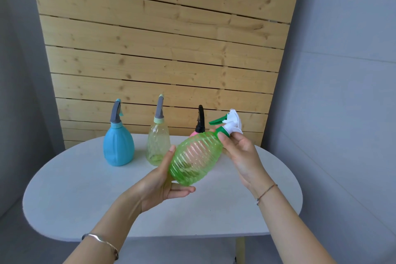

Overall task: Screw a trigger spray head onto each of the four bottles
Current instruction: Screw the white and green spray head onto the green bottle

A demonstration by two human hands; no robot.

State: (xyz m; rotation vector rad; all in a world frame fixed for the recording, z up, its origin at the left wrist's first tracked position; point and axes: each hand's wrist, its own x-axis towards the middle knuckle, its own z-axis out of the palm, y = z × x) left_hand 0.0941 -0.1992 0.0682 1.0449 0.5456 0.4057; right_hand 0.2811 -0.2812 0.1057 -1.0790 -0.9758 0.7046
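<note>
A ribbed green bottle (194, 157) is held tilted above the table, neck pointing up and right. My left hand (161, 180) cups its base. My right hand (240, 150) grips the green collar of the white-and-green trigger spray head (230, 121) that sits on the bottle's neck. At the back stand a blue bottle (118, 148) with a grey spray head (115, 112), a clear yellowish bottle (158, 143) with a grey head (159, 108), and a pink bottle (194, 133) with a black head (200, 119), mostly hidden behind the green one.
The white oval table (85, 195) carries the three standing bottles along its far side. A wooden slatted panel (162, 38) rises behind it, with grey walls on both sides. A table leg (240, 248) shows below the front edge.
</note>
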